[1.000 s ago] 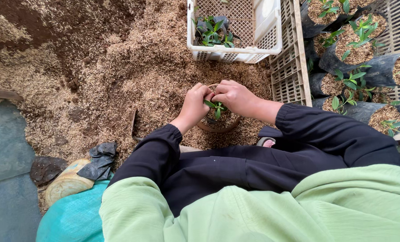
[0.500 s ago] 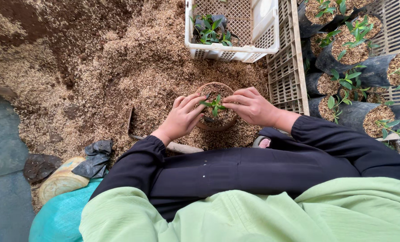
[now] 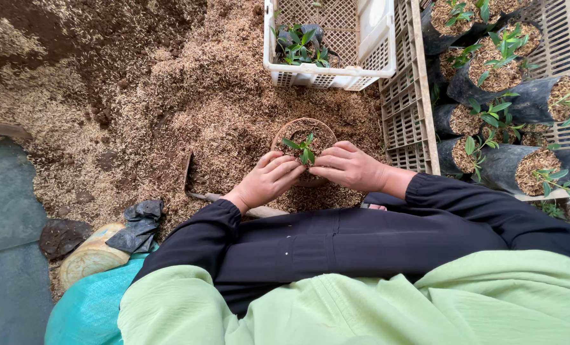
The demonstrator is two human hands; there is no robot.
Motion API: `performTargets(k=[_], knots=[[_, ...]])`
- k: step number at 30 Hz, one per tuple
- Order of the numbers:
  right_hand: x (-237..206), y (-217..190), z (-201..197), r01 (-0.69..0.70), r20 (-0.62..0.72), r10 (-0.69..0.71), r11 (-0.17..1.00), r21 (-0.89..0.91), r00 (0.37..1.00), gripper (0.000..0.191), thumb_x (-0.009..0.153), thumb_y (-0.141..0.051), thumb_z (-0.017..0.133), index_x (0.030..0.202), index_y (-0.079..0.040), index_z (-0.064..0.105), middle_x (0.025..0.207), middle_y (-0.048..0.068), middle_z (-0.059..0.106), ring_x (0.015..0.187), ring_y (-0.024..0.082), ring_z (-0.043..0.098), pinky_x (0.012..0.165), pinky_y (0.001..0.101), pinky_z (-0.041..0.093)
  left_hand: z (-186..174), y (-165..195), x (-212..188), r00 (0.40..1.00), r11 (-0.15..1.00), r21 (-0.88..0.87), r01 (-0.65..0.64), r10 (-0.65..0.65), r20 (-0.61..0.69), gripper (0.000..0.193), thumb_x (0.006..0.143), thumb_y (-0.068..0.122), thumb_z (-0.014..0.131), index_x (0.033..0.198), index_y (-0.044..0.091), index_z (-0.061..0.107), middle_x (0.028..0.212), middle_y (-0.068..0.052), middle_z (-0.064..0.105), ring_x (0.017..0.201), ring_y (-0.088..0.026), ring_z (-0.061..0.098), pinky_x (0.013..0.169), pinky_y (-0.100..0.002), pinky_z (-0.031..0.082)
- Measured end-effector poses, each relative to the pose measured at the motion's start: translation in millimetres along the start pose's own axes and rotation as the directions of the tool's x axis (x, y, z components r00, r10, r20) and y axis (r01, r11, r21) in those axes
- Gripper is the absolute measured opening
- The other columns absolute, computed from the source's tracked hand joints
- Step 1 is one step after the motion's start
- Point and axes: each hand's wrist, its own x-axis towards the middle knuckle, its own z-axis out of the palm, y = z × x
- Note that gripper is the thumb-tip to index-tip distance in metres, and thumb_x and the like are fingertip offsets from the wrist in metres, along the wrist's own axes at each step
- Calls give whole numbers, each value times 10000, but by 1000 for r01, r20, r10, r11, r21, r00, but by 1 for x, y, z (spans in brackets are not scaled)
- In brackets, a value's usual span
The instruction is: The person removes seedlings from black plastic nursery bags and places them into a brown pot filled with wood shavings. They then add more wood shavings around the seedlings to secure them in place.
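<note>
Plant nursery, potting area on open ground. The ground is a heap of rice-husk growing mix point(image 3: 170, 96) beside darker soil point(image 3: 74, 25). A white perforated plastic crate point(image 3: 336, 70) holds loose seedlings point(image 3: 297, 45). To the right, slatted trays point(image 3: 406, 96) carry rows of black nursery bags point(image 3: 508, 163) filled with husk mix, each bearing a young green plant.

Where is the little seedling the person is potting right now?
In the head view, the seedling stands in a round pot of husk mix at centre, between the left hand and right hand, just below the white crate.
</note>
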Motion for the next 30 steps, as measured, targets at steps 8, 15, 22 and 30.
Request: performTargets(k=[8, 15, 22, 30], knots=[[2, 5, 5, -68, -5, 68, 993, -98, 998, 436, 882, -132, 741, 1314, -95, 687, 1227, 65, 642, 1139, 224, 598, 999, 417, 406, 2, -4, 1, 1000, 1000, -25, 11, -11, -26, 468, 954, 216, 740, 1378, 57, 619, 1289, -72, 623, 1233, -223, 589, 1136, -441, 415], [3, 5, 3, -37, -35, 35, 997, -61, 999, 470, 809, -60, 683, 1275, -114, 697, 1256, 47, 672, 1147, 221, 611, 1000, 435, 403, 7, -9, -1, 999, 999, -30, 21, -21, 25, 381, 992, 201, 725, 1335, 51, 655, 1215, -46, 615, 1205, -216, 588, 1160, -452, 410], [11, 10, 0, -245, -76, 244, 969, -9, 967, 385, 841, -6, 650, 1209, -110, 701, 1268, 17, 702, 1194, 209, 626, 1049, 418, 370, 1, -13, 4, 974, 971, -78, 226, -227, 2, 351, 977, 170, 634, 1304, 42, 621, 1327, -106, 609, 1344, -278, 544, 1223, -502, 295], [30, 32, 10, -251, -23, 252, 967, 41, 967, 488, 766, 22, 641, 1236, -86, 715, 1308, 54, 699, 1252, 230, 597, 1032, 443, 351, 3, -21, 19, 951, 950, -56, 308, -307, 24, 453, 1015, 198, 560, 1450, 75, 575, 1517, -92, 536, 1511, -287, 375, 1240, -546, 160]])
